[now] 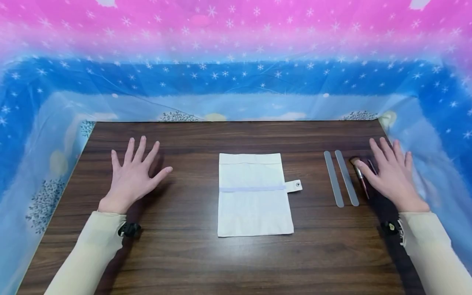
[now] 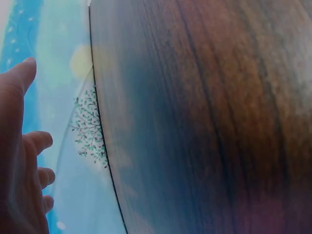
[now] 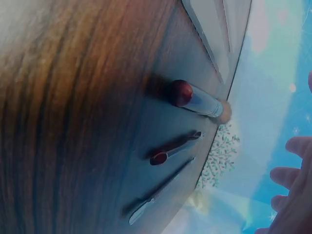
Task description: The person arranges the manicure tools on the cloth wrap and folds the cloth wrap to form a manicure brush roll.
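Note:
My left hand is spread above the left side of the table, holding nothing. The right hand has its fingers spread too, above the table's right side, and partly hides some brushes. Beneath its thumb lies a makeup brush with a dark red handle and brown bristles. In the right wrist view a smaller brush and a slim tool with a ridged part lie beside it. Two grey nail files are to their left. A white cloth pouch lies flat at the middle.
The pouch's snap strap sticks out to the right. A brown wood-grain table carries everything. Snowflake-patterned cloth hangs behind it and along both sides. A black wrist device sits at the left sleeve.

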Available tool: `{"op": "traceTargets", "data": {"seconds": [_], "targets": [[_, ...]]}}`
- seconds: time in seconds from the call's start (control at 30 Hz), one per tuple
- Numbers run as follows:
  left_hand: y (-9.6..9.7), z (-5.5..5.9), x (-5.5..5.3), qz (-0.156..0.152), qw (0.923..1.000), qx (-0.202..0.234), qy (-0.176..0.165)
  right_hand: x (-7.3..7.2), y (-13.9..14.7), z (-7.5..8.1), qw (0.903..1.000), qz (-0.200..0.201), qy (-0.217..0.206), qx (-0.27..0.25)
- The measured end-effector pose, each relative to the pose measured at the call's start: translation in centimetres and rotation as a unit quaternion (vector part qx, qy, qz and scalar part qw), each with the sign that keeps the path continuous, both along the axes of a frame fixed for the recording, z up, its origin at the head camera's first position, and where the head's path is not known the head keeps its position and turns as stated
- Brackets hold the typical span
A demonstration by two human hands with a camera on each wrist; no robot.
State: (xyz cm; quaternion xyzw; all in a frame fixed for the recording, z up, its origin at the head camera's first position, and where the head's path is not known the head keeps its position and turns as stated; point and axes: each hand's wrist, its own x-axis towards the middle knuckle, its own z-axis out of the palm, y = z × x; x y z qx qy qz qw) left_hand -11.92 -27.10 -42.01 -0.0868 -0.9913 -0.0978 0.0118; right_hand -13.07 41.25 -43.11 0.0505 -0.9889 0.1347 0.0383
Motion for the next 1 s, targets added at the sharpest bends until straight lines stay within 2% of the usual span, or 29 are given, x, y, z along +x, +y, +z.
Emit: {"op": "traceTargets", "data": {"seconds": [0.1,0.27,0.43,0.63,1.0], "targets": [[0.2,-0.1,0.1,-0.001,1.0000,0.000,-0.004,-0.1,-0.4,0.0,0.9999,0.006,-0.005,-0.008],[0.7,-0.2,0.2,-0.013,0.9999,0.009,-0.005,-0.1,-1.4,-0.1,0.9979,0.030,-0.005,-0.058],[1.7,-0.3,0.2,-0.032,0.9987,0.039,0.000,-0.2,-2.5,-0.1,0.9954,0.046,0.030,-0.079],[3.2,-0.9,0.5,-0.054,0.9957,0.072,-0.022,-0.4,-3.9,0.2,0.9931,0.061,0.073,-0.068],[5.9,-1.3,0.6,-0.091,0.9920,0.085,-0.017,-0.4,-5.6,-0.4,0.9964,0.058,0.038,-0.050]]}}
